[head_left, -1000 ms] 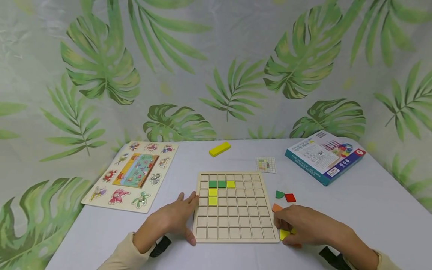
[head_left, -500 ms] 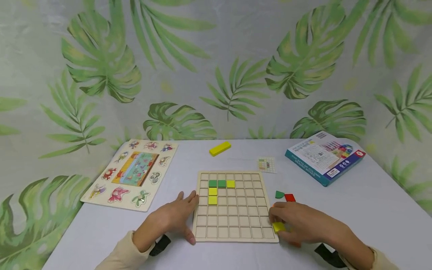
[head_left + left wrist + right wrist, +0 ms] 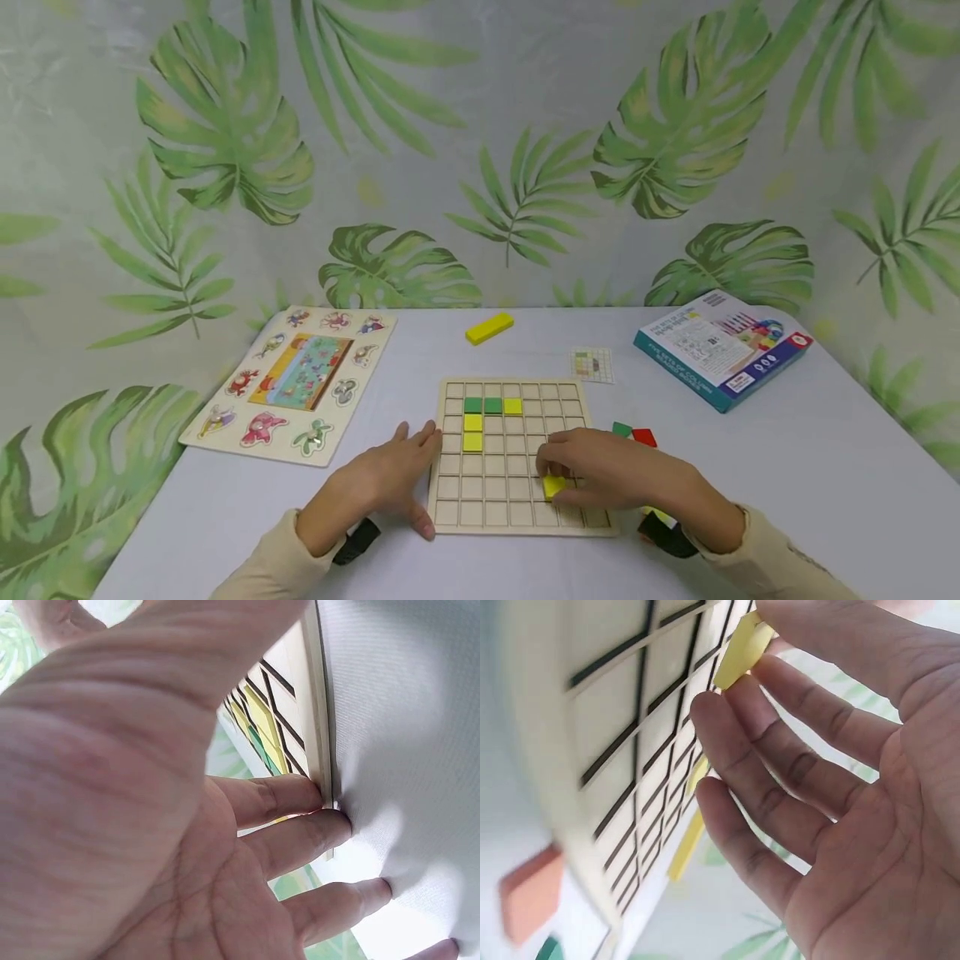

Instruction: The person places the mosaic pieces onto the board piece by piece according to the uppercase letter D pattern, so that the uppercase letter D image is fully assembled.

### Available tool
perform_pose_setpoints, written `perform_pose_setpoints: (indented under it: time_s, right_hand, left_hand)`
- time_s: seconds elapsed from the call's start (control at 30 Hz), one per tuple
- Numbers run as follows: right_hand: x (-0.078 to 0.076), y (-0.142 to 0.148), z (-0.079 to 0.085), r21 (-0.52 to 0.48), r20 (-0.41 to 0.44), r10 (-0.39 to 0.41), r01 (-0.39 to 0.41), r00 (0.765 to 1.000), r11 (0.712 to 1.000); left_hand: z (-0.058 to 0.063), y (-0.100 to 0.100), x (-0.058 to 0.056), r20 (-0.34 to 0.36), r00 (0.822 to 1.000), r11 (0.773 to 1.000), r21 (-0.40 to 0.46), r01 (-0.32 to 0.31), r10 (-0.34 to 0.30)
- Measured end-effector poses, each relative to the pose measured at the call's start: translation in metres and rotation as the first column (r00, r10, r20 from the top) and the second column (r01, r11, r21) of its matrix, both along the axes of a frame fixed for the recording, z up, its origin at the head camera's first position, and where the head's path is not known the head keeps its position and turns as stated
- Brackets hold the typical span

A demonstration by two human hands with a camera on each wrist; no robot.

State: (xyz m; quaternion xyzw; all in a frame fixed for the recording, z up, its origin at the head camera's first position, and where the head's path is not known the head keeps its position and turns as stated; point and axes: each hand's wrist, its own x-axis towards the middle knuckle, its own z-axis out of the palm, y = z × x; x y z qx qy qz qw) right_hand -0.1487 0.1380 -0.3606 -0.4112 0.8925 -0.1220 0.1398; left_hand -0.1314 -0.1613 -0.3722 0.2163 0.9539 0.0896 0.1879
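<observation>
A wooden grid board [image 3: 495,518] lies in the middle of the table, with two green tiles [image 3: 482,406] and several yellow tiles [image 3: 472,442] set in its upper left squares. My left hand [image 3: 386,479] rests along the board's left edge, fingers spread; in the left wrist view its fingertips [image 3: 330,825] touch the edge and the cloth. Over the board's lower right part, my right hand [image 3: 611,467] pinches a yellow square tile [image 3: 554,486] between thumb and fingers. The right wrist view shows that yellow tile [image 3: 744,651] tilted close over the grid.
Right of the board lie a green piece [image 3: 622,429], a red tile [image 3: 644,437] and other pieces partly hidden by the right arm. Behind stand a small pattern card [image 3: 592,365], a yellow block [image 3: 490,328] and a box [image 3: 720,350]. A picture puzzle [image 3: 300,383] lies left.
My right hand has picked up a yellow tile from the pieces beside the board and carried it left over the grid. The left hand has stayed at the board's edge.
</observation>
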Motion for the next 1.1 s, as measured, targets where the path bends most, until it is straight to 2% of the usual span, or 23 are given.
perform_pose_setpoints:
  time_s: [0.23,0.47,0.87,1.1]
  right_hand:
    - [-0.009,-0.030,-0.001,-0.014,-0.018,0.029,-0.030,0.999,0.999]
    - [-0.015,-0.064,-0.004,-0.008,-0.121,0.053,-0.054,0.991,0.998]
    - [-0.018,-0.096,-0.011,0.042,-0.229,0.020,-0.011,0.973,0.999]
    - [-0.021,-0.103,-0.014,0.068,-0.225,-0.022,0.039,0.974,0.997]
  left_hand:
    - [0.001,0.002,-0.001,0.021,1.000,1.000,0.003,-0.018,0.018]
    - [-0.002,0.002,0.000,0.007,1.000,1.000,0.010,-0.028,0.028]
    - [-0.001,0.004,-0.004,0.004,0.999,0.999,-0.024,-0.032,0.032]
    - [-0.001,0.005,-0.003,0.009,0.999,0.999,-0.026,-0.033,0.033]
